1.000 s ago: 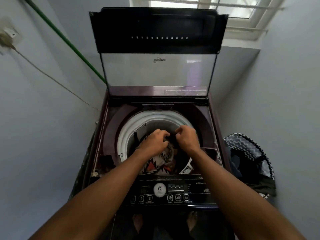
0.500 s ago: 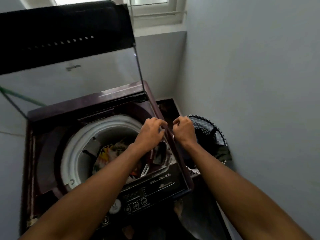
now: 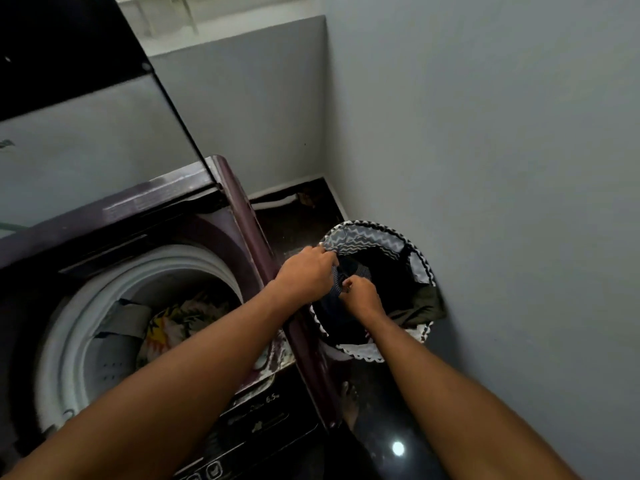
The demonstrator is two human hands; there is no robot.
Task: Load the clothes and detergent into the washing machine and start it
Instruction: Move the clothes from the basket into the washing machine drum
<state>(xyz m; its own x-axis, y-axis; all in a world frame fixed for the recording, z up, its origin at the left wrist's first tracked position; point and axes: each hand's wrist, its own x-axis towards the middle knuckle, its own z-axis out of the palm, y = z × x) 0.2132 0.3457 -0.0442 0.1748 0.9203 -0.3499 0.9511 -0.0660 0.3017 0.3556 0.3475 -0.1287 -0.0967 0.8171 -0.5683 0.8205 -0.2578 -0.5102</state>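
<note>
The maroon top-load washing machine (image 3: 242, 202) stands at the left with its lid (image 3: 69, 57) raised. A patterned orange and white garment (image 3: 180, 323) lies inside its white-rimmed drum (image 3: 79, 317). To the right, on the floor, sits a zigzag-patterned laundry basket (image 3: 367, 237) holding dark clothes. Both my hands are over the basket. My left hand (image 3: 308, 271) and my right hand (image 3: 362, 296) are both closed on a dark blue striped garment (image 3: 349, 271) at the basket's top. No detergent is in view.
A grey wall (image 3: 485, 168) runs close along the right, touching the basket. The machine's control panel (image 3: 263, 414) is at the lower middle. The dark glossy floor (image 3: 388, 445) shows below the basket. A window ledge (image 3: 214, 26) is at the top.
My hands left the drum and swung right over the machine's edge to the basket, where they took hold of a dark striped garment. The view turned right with them.
</note>
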